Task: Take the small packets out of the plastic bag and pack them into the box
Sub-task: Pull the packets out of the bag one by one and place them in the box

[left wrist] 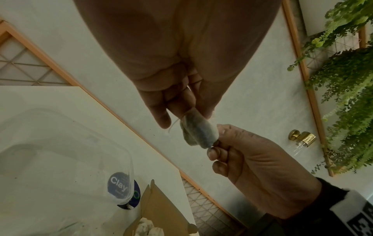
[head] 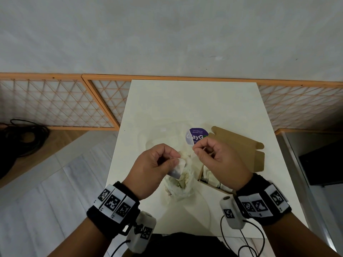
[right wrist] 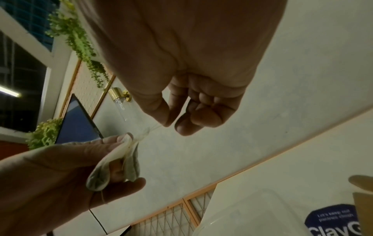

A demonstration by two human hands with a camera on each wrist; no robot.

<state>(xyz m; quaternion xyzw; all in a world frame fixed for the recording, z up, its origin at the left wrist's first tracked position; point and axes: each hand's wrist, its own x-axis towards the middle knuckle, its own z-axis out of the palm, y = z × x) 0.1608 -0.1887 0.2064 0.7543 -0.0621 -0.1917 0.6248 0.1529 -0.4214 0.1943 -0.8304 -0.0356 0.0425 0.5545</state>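
Here, two hands are untangling one tea bag above the plastic bag.

The left hand (head: 154,162) is pinching the tea bag (head: 179,166) while the right hand (head: 215,154) is pinching its string (right wrist: 154,127), probably freeing it before packing; the cardboard box (head: 239,145) is lying just beyond the right hand, the plastic bag (head: 181,186) beneath both.

A: What's on your wrists?

B: You wear black fabric wristbands (head: 113,206) ringed with white square-code tags, bare forearms. A white padded camera pod (head: 231,213) hangs under each wrist, trailing thin black cables (head: 243,236).
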